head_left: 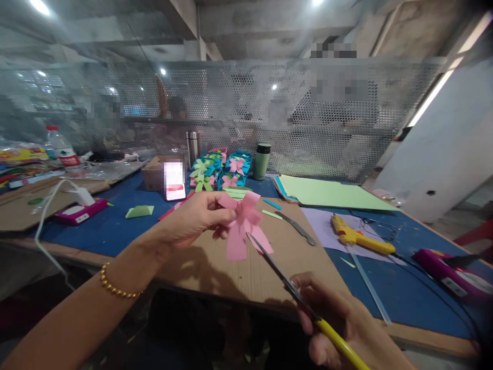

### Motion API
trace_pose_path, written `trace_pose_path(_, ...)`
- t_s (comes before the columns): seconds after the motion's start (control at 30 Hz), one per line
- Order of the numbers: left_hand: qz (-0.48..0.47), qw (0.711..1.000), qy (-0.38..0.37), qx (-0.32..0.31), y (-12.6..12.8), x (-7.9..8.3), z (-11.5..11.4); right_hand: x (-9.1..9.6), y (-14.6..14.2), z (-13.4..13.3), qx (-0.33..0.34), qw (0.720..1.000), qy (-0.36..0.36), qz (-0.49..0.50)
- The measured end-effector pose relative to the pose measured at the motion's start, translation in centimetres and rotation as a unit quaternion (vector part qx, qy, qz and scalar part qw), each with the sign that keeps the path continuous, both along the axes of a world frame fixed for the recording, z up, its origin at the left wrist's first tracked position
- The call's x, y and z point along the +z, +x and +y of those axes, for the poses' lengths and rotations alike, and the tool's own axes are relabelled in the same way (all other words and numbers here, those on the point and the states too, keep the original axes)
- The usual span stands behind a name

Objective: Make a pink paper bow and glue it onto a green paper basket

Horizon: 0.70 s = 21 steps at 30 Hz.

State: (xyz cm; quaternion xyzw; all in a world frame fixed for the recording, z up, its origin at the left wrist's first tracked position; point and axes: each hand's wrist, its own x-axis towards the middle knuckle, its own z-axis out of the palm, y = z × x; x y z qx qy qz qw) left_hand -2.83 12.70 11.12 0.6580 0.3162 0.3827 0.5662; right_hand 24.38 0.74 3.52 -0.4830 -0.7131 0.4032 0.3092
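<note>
Between the thumb and fingers of my left hand point(204, 216) is a pink paper bow point(244, 218), held above a sheet of cardboard point(215, 275). Two pink tails hang down from its layered loops. My right hand point(327, 313) grips a pair of scissors point(287, 280) with yellow handles. Their blades look nearly closed, and the tip points at the lower part of the bow; I cannot tell whether it touches the paper. A grey folding knife or blade point(296, 229) lies on the cardboard near thin green and blue paper strips.
Finished-looking paper bows point(219, 169) stand on blue pieces at the back, between a steel flask point(192, 145) and a green tumbler point(262, 162). A lit phone point(174, 180) leans left. Right are coloured sheets point(331, 192), a yellow glue gun point(360, 240) with its cord, and a purple power strip point(454, 277).
</note>
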Motion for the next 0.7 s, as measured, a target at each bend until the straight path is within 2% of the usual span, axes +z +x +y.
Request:
trace_pose_path(0.3,-0.011,1.000,0.009,0.009,0.12,0.09,-0.25,0.37,-0.44,-0.20,0.003,0.998,-0.067,0.019)
trace_pose_path(0.53,-0.008,1.000,0.006,0.008,0.04,-0.11,-0.20,-0.22,-0.56,-0.18,-0.061,0.998,-0.006,0.026)
trace_pose_path(0.7,-0.002,1.000,0.007,-0.002,0.14,-0.23,-0.06,0.00,0.01,0.22,-0.030,0.999,0.001,-0.024)
